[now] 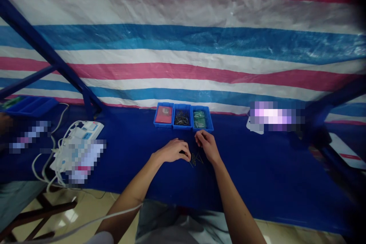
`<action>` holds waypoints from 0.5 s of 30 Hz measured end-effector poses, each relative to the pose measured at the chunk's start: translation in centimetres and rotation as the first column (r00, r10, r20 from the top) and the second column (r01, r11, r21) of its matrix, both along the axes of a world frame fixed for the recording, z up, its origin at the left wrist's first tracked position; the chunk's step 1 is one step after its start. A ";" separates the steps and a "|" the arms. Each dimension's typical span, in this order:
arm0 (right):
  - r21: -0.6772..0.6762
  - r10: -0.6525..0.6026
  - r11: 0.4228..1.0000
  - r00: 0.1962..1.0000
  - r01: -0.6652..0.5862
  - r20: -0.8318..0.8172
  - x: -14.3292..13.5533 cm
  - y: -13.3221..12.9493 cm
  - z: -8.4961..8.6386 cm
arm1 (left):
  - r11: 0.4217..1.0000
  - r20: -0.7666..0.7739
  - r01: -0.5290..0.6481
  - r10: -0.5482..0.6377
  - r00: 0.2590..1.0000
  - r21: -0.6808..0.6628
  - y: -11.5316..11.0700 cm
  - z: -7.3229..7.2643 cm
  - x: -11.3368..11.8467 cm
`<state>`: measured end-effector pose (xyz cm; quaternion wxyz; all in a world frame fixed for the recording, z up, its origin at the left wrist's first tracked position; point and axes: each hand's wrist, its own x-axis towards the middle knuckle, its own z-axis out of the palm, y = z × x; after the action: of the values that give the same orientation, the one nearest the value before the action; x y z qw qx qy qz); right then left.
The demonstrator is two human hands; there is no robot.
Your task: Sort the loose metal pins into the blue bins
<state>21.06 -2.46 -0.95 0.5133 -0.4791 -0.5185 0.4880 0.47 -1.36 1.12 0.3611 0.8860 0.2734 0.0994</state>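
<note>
My left hand is over the blue tabletop, thumb and fingertips pinched on a thin screw whose end points down at the table. Just right of it lie several loose screws. My right hand hovers beyond them with fingers curled together; whatever they hold, if anything, is hidden. Behind the hands stand three blue bins in a row. The middle bin has a heap of dark screws. A red packet fills the left bin, and green-and-clear packets lie in the right one.
White power strips with tangled cables lie on the table at left. Farther left are another blue tray and part of a person's hand. A striped tarpaulin hangs behind, and a white device is at right.
</note>
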 end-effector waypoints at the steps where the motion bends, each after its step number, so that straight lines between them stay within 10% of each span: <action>1: -0.001 0.000 1.000 1.000 0.000 0.000 0.0 0.0 0.0 | 1.000 0.013 -0.003 0.003 1.000 -0.010 0.1 0.0 0.0; 15: 0.129 0.074 0.984 0.947 -0.119 0.312 -0.5 -0.5 0.2 | 0.871 0.374 -0.306 0.449 0.811 -0.383 0.8 -0.5 -0.3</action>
<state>20.55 -2.99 -0.76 0.4357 -0.4840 -0.6490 0.3933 0.18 -0.51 0.65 0.5194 0.6981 0.3664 0.3295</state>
